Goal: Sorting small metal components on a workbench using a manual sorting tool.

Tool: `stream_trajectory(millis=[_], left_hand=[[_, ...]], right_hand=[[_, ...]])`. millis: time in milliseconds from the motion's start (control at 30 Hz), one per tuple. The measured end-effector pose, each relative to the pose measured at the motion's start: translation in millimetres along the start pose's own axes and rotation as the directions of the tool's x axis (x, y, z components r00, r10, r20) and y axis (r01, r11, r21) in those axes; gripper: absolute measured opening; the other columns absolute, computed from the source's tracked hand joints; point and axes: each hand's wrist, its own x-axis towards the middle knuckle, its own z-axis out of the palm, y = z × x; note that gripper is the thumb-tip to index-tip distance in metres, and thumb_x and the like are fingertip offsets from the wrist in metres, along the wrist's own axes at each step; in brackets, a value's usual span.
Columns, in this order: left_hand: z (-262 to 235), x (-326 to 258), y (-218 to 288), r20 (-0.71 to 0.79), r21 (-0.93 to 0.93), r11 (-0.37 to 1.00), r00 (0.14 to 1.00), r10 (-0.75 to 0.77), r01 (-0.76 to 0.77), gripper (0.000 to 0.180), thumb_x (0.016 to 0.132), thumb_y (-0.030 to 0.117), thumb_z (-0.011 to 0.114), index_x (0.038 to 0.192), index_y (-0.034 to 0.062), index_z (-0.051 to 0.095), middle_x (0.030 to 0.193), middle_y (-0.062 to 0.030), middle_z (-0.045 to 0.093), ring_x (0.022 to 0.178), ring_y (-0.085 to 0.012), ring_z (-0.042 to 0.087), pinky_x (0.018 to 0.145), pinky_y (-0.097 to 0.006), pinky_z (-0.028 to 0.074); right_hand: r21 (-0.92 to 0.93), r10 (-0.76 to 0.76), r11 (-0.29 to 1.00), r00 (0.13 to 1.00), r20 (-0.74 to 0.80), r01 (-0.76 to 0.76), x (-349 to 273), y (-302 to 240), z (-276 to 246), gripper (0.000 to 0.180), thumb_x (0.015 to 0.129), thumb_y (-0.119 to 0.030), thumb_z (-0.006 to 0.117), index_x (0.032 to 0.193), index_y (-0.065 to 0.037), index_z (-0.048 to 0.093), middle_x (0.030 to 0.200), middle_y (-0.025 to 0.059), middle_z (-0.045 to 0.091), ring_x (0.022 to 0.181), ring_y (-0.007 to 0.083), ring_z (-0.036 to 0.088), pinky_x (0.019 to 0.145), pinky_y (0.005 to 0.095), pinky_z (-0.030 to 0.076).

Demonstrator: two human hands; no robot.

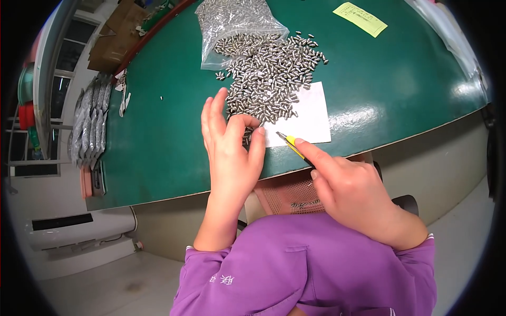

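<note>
The thumb and forefinger of my left hand [229, 150] are pinched together over the near edge of a pile of small silvery metal pieces [269, 79]. One such piece seems to sit between the fingertips, mostly covered; the other fingers are raised. In my right hand [358, 192] is a yellow and black utility knife [291, 140], its tip pointing up and left toward the pinch, a little apart from it. Under the knife tip and part of the pile lies a white sheet of paper [315, 113].
At the far side, a clear plastic bag [240, 18] spills the pieces onto the green table [163, 142]. A pink mesh basket [287, 192] holding some pieces sits below the near table edge. A yellow note [360, 19] lies far right; several filled grey bags [90, 121] are at left.
</note>
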Motion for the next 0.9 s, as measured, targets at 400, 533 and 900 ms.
stream_trajectory(millis=[400,533,900], left_hand=[[-3,-5,11,0.069,-0.034,0.999,0.997,0.041,-0.039,0.010,0.083,0.003,0.071,0.088,0.0046,0.064,0.151,-0.0230,0.043,0.143,-0.0520,0.033,0.116,-0.059,0.030],[-2,-4,11,0.072,-0.033,0.998,0.996,0.053,-0.051,0.010,0.081,0.001,0.071,0.087,0.0036,0.062,0.150,-0.0232,0.045,0.143,-0.0523,0.034,0.116,-0.058,0.030],[-3,-3,9,0.093,-0.088,0.994,0.993,0.072,-0.064,0.010,0.081,0.000,0.069,0.085,0.0025,0.060,0.149,-0.0246,0.047,0.141,-0.0544,0.035,0.115,-0.060,0.031]], right_hand=[[-0.087,-0.004,0.996,0.999,0.036,0.008,-1,-4,-2,0.060,0.087,-0.002,0.063,0.145,-0.014,0.056,0.074,0.0112,0.062,0.061,0.0305,0.063,0.059,0.0442,0.053],[-0.078,-0.005,0.997,1.000,0.028,0.007,-2,-3,1,0.060,0.087,-0.002,0.063,0.145,-0.014,0.056,0.073,0.0110,0.061,0.061,0.0303,0.063,0.060,0.0438,0.053],[-0.033,-0.118,0.992,0.992,0.048,0.120,15,0,-14,0.053,0.083,-0.006,0.069,0.135,-0.009,0.061,0.067,0.0081,0.061,0.054,0.0247,0.065,0.053,0.0391,0.054]])
